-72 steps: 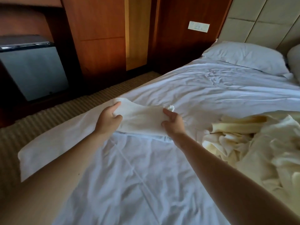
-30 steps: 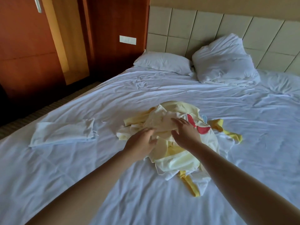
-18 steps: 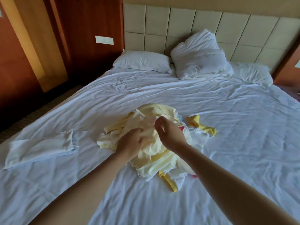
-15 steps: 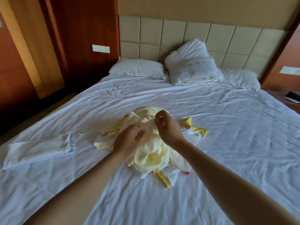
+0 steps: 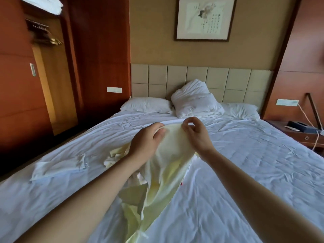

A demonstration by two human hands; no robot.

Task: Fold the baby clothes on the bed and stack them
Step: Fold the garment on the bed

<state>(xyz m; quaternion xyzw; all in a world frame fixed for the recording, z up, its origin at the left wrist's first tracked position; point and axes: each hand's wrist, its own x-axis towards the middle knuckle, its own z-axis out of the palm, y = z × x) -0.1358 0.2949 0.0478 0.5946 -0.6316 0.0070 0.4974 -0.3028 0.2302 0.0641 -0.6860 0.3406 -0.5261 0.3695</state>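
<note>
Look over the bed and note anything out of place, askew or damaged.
The middle pillow is crumpled and propped upright against the headboard, while the left pillow lies flat. The white sheet is wrinkled all over. Nothing looks torn or spilled.

Yellow garment (image 5: 166, 165) apparently hides most clothes (image 5: 114, 154).
</note>
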